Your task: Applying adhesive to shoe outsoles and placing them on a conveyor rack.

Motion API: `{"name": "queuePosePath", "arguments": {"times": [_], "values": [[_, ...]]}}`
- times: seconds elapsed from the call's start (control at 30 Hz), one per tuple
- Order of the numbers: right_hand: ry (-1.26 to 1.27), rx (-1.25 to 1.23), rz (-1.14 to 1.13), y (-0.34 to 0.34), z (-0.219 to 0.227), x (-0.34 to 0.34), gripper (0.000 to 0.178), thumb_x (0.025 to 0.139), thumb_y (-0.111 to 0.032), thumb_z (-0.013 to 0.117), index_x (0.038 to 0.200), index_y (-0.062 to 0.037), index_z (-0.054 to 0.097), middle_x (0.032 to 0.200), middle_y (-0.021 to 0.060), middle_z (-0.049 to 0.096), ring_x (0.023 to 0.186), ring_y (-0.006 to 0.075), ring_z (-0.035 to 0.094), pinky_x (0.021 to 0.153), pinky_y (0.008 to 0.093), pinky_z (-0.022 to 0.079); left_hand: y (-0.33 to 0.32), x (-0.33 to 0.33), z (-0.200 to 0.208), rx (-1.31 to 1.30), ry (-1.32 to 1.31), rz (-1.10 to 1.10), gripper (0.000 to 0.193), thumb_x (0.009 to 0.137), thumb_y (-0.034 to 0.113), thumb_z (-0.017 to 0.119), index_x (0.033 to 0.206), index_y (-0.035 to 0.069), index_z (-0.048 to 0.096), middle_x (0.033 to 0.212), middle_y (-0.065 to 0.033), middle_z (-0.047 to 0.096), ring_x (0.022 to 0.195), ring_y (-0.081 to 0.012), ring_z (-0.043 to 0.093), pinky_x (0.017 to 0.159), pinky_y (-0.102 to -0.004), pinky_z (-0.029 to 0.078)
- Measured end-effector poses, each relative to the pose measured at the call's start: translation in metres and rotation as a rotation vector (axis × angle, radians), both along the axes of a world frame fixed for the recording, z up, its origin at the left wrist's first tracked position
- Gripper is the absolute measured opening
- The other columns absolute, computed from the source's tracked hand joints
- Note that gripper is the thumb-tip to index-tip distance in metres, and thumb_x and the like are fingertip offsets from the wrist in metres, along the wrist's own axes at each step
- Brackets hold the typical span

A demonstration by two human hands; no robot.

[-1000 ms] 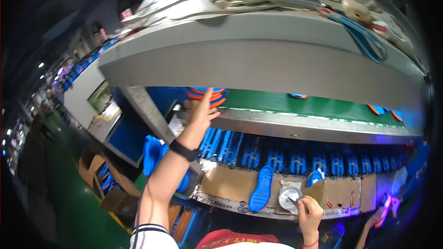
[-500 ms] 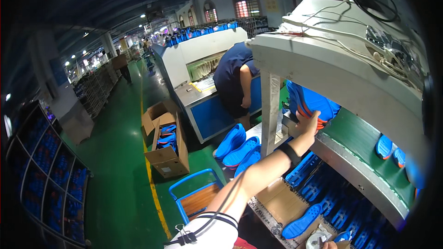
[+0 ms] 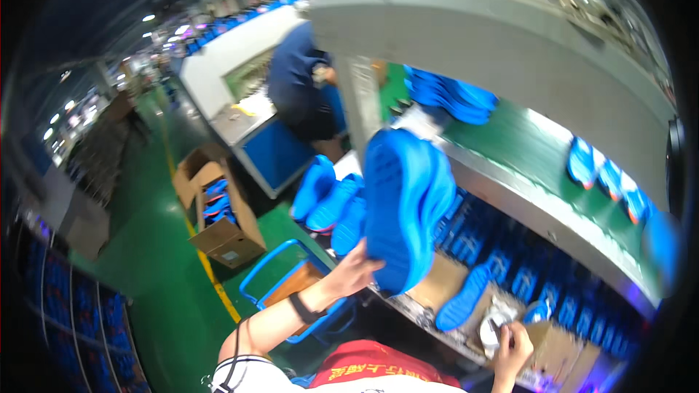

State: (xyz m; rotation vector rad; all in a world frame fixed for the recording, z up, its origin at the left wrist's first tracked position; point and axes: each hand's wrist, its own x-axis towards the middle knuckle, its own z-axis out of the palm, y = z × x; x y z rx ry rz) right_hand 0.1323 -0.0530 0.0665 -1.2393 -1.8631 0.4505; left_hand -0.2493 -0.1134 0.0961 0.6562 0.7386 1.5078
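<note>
My left hand point(image 3: 357, 271) is closed on the lower end of a small stack of blue shoe soles point(image 3: 397, 211), held upright above the near edge of the workbench. At lower right, my right hand point(image 3: 514, 349) has its fingers pinched together round a thin dark handle point(image 3: 495, 327), whose tip stands in a white cup point(image 3: 492, 333). What the handle belongs to cannot be made out. Beside the cup, a single blue sole point(image 3: 464, 298) lies on brown cardboard. More blue soles point(image 3: 335, 204) stand left of the held stack.
A green conveyor belt point(image 3: 535, 149) carries a pile of blue soles point(image 3: 451, 94) and several single soles under a grey housing point(image 3: 495, 36). A blue-framed stool point(image 3: 295, 284) and an open carton point(image 3: 229, 244) stand at left. Beyond, a person point(image 3: 295, 73) bends over a machine.
My left hand has drawn back from the conveyor toward me, bringing a stack of soles out. The view has turned right and down, and my right hand now shows fully by the cup.
</note>
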Motion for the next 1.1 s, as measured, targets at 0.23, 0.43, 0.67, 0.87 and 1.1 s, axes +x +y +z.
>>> {"name": "queuePosePath", "arguments": {"times": [0.23, 0.43, 0.67, 0.87, 1.1], "values": [[-0.051, -0.185, -0.118, -0.006, -0.016, 0.003, 0.007, 0.081, -0.006, 0.069, 0.084, -0.0020, 0.065, 0.080, 0.0106, 0.066, 0.056, 0.0208, 0.058, 0.051, 0.0301, 0.043, -0.029, 0.003, -0.121, -0.339, -0.126, -0.092, 0.061, 0.082, 0.007, 0.069, 0.136, 0.009, 0.040, 0.127, -0.0072, 0.055, 0.118, -0.0227, 0.054, 0.100, -0.0425, 0.044], [-0.232, -0.155, -0.224, 0.004, -0.058, 0.016, 0.007, 0.081, -0.010, 0.069, 0.083, -0.0056, 0.064, 0.083, 0.0117, 0.065, 0.071, 0.0325, 0.064, 0.061, 0.0393, 0.050, 0.015, -0.007, -0.190, -0.427, -0.005, -0.050, 0.072, 0.083, 0.008, 0.068, 0.142, 0.014, 0.027, 0.132, -0.0097, 0.046, 0.120, -0.0279, 0.049, 0.095, -0.0494, 0.046], [-0.428, -0.192, -0.320, 0.015, -0.106, 0.035, 0.009, 0.084, -0.017, 0.065, 0.084, -0.0085, 0.062, 0.084, 0.0111, 0.061, 0.068, 0.0340, 0.063, 0.061, 0.0437, 0.051, 0.027, -0.017, -0.206, -0.455, 0.636, 0.025, 0.066, 0.083, 0.014, 0.072, 0.136, 0.003, 0.033, 0.127, -0.0145, 0.046, 0.111, -0.0273, 0.052, 0.090, -0.0422, 0.050], [-0.472, -0.286, -0.218, 0.018, -0.125, 0.033, 0.013, 0.086, -0.021, 0.063, 0.086, -0.0082, 0.064, 0.085, 0.0111, 0.061, 0.069, 0.0345, 0.064, 0.062, 0.0444, 0.052, 0.029, -0.009, -0.217, -0.322, 1.628, 0.281, 0.034, 0.085, 0.018, 0.068, 0.103, 0.001, 0.045, 0.111, -0.0184, 0.041, 0.105, -0.0384, 0.040, 0.089, -0.0482, 0.035], [-0.476, -0.251, -0.139, 0.016, -0.129, 0.028, 0.013, 0.086, -0.019, 0.062, 0.092, -0.0081, 0.062, 0.087, 0.0107, 0.062, 0.068, 0.0339, 0.064, 0.060, 0.0441, 0.052, 0.038, -0.015, -0.199, -0.248, 1.808, 0.267, 0.013, 0.091, 0.008, 0.054, 0.098, 0.001, 0.047, 0.113, -0.0182, 0.042, 0.105, -0.0375, 0.041, 0.089, -0.0476, 0.034]]}}
